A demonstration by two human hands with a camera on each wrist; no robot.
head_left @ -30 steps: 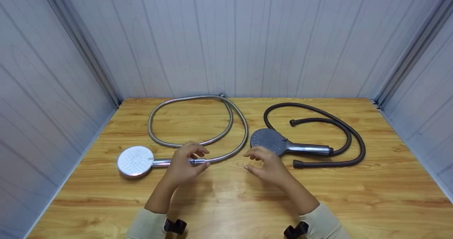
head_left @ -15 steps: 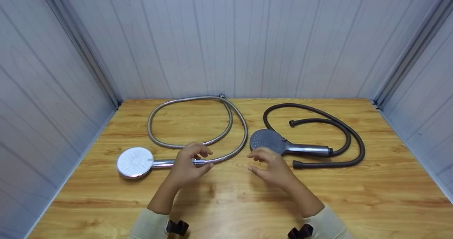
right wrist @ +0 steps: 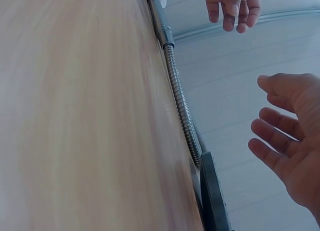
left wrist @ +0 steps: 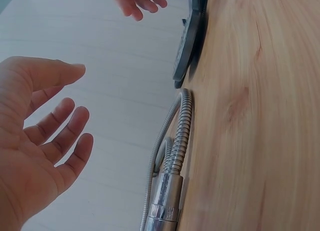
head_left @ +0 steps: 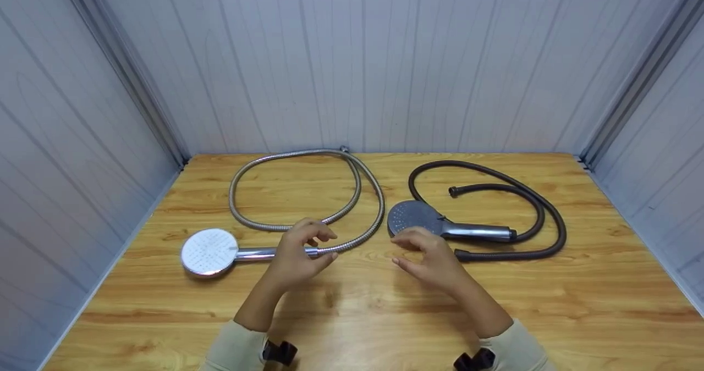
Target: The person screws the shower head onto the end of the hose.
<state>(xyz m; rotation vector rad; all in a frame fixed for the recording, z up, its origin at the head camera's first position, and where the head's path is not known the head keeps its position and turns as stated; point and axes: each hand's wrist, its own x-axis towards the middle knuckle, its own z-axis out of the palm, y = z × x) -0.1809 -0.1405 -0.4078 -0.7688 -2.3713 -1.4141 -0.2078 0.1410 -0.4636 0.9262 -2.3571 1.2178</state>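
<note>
My left hand (head_left: 297,255) hovers above the handle of the white-faced chrome shower head (head_left: 209,253), its fingers loosely bent around nothing. A silver metal hose (head_left: 380,206) runs from that handle and loops behind. My right hand (head_left: 432,258) is held in the air just in front of the grey shower head (head_left: 413,217), overlapping its lower edge in the head view; its fingers are relaxed too. In the left wrist view a gap shows between the left hand (left wrist: 45,136) and the chrome hose fitting (left wrist: 165,201). The right wrist view shows the right hand (right wrist: 290,136) holding nothing.
A black hose (head_left: 561,222) curls behind and right of the grey shower head, one loose end (head_left: 465,255) near its handle. All lies on a wooden table (head_left: 352,327). Pale panelled walls (head_left: 352,63) enclose the back and both sides.
Both hands have drifted slightly to the right, still raised with relaxed fingers. The shower heads and hoses have stayed in place.
</note>
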